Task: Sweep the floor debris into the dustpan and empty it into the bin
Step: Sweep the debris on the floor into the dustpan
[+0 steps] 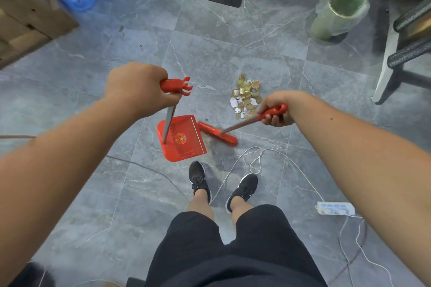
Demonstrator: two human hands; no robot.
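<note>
- Floor (245, 30): grey marbled tiles, with 2 white cables looping near the person's shoes.
- Bin (340, 13): green, lined with a clear bag, standing at the floor's far right, well apart from everything else.
- Dustpan (186, 140): red, resting on the floor in front of the shoes, its open edge facing the broom.
- Broom (219, 134): red brush head on the floor, just beside the dustpan's right edge.
- Debris (246, 100): a heap of paper scraps beyond the broom head, apart from it.
- Left hand (137, 88): fist closed around the dustpan's handle top.
- Right hand (276, 109): fingers wrapped around the broom's red grip.
</note>
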